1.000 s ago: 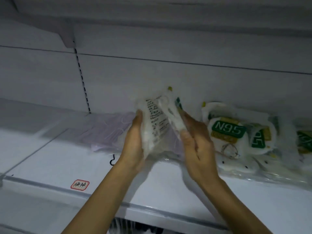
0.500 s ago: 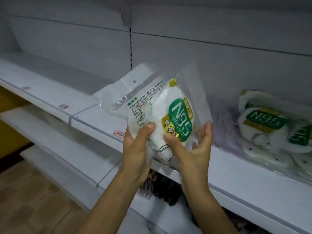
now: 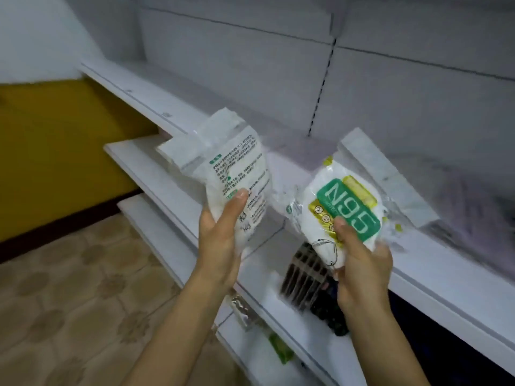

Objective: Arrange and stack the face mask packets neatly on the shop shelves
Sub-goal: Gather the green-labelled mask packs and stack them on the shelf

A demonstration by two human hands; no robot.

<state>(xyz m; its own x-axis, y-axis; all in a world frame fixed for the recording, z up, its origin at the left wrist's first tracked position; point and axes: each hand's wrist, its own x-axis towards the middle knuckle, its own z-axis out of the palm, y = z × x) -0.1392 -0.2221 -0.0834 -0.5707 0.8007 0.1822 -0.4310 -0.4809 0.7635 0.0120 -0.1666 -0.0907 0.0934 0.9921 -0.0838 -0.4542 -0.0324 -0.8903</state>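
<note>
I hold two face mask packets in front of the white shelves. My left hand (image 3: 220, 235) grips a clear packet (image 3: 237, 174) by its lower end, its printed back side toward me. My right hand (image 3: 359, 263) pinches a second packet (image 3: 345, 204) with a green N95 label, thumb on the front. The two packets are apart, tilted away from each other. A pale purple packet (image 3: 457, 207) lies blurred on the shelf (image 3: 434, 274) behind the right packet.
More white shelves (image 3: 156, 174) step down to the left. Dark goods (image 3: 306, 277) sit on the shelf below my hands, and a green item (image 3: 281, 349) lies lower down. Patterned floor (image 3: 69, 288) and a yellow wall (image 3: 61, 151) are at left.
The packets, held together in both hands before, are now separated, one in each hand. My view has swung left and down, away from the row of N95 packets.
</note>
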